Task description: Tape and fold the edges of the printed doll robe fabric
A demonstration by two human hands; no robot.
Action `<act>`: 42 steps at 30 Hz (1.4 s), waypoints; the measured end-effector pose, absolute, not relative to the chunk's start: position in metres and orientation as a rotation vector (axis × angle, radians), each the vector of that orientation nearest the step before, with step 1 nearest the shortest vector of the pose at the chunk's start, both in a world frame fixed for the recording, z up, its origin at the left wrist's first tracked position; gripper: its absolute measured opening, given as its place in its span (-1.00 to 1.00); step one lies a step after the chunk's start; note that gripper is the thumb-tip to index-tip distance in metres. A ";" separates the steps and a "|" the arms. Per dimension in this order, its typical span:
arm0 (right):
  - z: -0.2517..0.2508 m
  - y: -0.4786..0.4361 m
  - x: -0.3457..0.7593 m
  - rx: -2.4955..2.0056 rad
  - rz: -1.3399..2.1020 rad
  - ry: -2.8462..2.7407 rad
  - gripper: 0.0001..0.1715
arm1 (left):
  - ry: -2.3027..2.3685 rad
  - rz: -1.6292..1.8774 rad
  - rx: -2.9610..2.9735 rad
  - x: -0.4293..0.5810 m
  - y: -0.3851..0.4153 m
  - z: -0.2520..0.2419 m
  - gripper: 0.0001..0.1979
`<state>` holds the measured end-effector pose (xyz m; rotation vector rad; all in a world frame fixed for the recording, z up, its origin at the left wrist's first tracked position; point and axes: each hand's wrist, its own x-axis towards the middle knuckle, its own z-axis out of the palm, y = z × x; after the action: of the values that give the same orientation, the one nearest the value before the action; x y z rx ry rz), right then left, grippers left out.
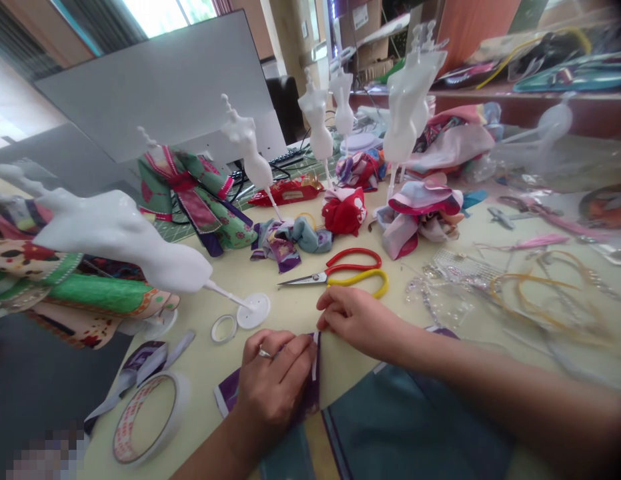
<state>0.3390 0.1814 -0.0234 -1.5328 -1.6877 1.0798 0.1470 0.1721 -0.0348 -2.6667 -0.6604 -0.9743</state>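
pinching purple fabric [228,393]: left hand [275,383], right hand [360,322]

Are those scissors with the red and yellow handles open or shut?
Shut. The scissors have their two metal blades closed together into one thin point.

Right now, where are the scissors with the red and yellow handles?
In the head view, the scissors lie on the table just beyond the person's right hand, with the red fabric bundle behind them.
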 end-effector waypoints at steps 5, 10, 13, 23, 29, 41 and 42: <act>-0.024 0.182 0.339 -1.528 1.079 -1.689 -0.81 | -0.659 -0.972 -2.671 0.147 0.171 -0.034 -0.78; -0.023 0.180 0.339 -1.524 1.079 -1.688 -0.80 | -0.659 -0.962 -2.678 0.148 0.171 -0.032 -0.78; -0.022 0.180 0.340 -1.523 1.083 -1.689 -0.80 | -0.650 -0.966 -2.680 0.148 0.171 -0.032 -0.79; -0.022 0.181 0.339 -1.518 1.092 -1.686 -0.82 | -0.658 -0.967 -2.695 0.150 0.171 -0.030 -0.79; -0.021 0.182 0.340 -1.526 1.092 -1.686 -0.80 | -0.642 -0.983 -2.703 0.150 0.171 -0.031 -0.80; -0.019 0.181 0.339 -1.542 1.080 -1.682 -0.80 | -0.675 -0.963 -2.724 0.151 0.171 -0.031 -0.81; -0.020 0.181 0.339 -1.543 1.077 -1.683 -0.80 | -0.671 -0.966 -2.722 0.151 0.171 -0.031 -0.81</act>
<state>0.3392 0.1810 -0.0197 -1.5429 -1.6833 1.0773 0.1511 0.1712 -0.0310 -2.7222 -0.6706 -0.9660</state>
